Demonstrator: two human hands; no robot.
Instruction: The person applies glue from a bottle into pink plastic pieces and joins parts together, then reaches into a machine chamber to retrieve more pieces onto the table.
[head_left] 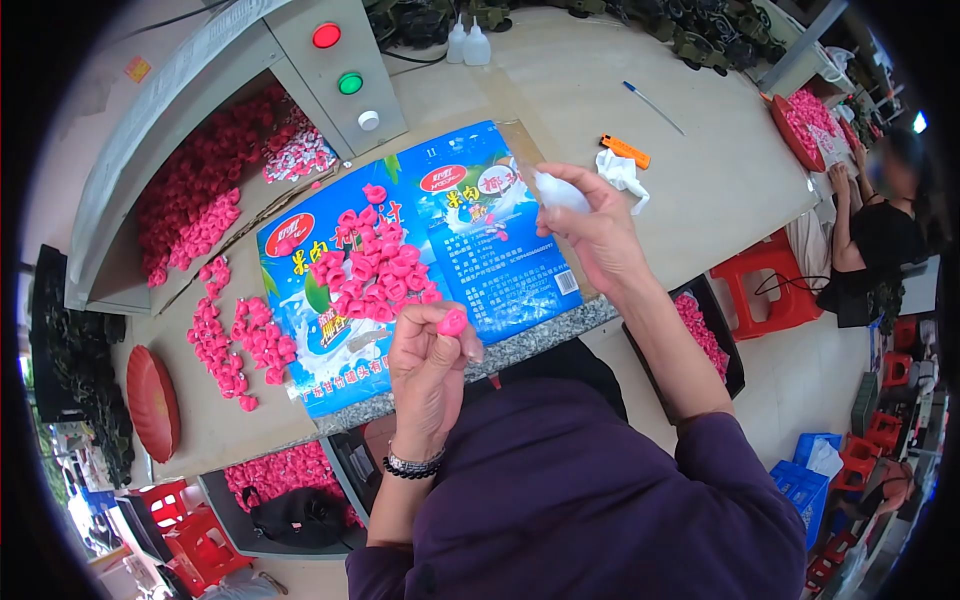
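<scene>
My left hand point(425, 365) is closed on a small pink moulded piece point(453, 321), pinched between thumb and fingers near the table's front edge. Held in my right hand point(605, 230) is a small white squeeze bottle point(562, 193), raised over the right side of the blue printed sheet point(490, 255). The two hands are apart. A heap of similar pink pieces point(372, 265) lies on the sheet, just beyond my left hand. More pink pieces point(215, 345) lie on the table left of the sheet.
A grey box machine point(335, 75) with buttons stands at left, pink pieces inside. White bottles point(477, 45), a pen point(655, 108), an orange lighter point(625, 151) and crumpled tissue point(622, 178) lie farther back. A red tray point(152, 403) sits left; a person point(880, 220) sits at right.
</scene>
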